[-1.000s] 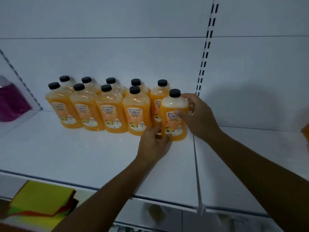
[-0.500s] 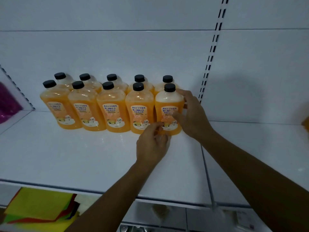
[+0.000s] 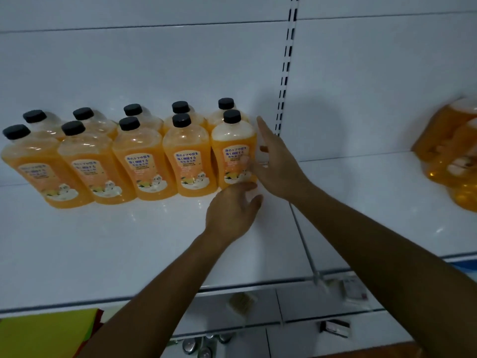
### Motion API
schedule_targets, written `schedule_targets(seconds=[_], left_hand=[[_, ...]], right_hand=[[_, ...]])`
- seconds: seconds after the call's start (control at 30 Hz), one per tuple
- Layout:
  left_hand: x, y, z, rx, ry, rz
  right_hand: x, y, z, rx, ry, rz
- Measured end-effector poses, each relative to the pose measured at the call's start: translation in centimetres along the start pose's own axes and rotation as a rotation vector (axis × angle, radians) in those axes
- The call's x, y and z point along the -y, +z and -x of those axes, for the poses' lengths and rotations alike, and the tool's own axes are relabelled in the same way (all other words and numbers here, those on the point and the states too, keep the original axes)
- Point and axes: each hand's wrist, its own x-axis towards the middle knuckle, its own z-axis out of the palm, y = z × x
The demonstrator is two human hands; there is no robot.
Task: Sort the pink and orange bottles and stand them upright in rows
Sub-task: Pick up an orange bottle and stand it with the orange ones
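Both hands (image 3: 232, 213) have released the Japanese-labelled orange bottle (image 3: 233, 151).

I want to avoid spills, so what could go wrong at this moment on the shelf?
1. The right hand and left hand are open against the rightmost front orange bottle; a careless pull-away may tip it.
2. The orange bottles at the right edge look piled, not upright; they might roll.

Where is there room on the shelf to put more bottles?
The white shelf is bare in front of the two rows of orange bottles, out to its front edge. There is also bare space between the right hand and the blurred orange bottles at the far right. The back left is crowded.
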Motion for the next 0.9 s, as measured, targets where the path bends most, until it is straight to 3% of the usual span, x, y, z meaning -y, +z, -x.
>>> schedule_targets(seconds=[0.23, 0.53, 0.7, 0.9], left_hand=[[-1.2, 1.7, 0.3, 0.111, 0.107, -0.198], [-11.2, 7.6, 0.4, 0.197, 0.163, -0.071], [-18.4, 13.5, 1.0, 0.243, 0.182, 0.028], [-25.1, 19.7, 0.1, 0.305, 0.181, 0.144]], right_hand=[[-2.8, -4.1, 3.5, 0.022, 0.1, 0.236], [-6.0, -14.0, 10.5, -0.093, 0.171, 0.378], [-9.3, -22.0, 15.6, -0.216, 0.195, 0.422], [-12.5, -29.8, 18.9, -0.512, 0.19, 0.413]])
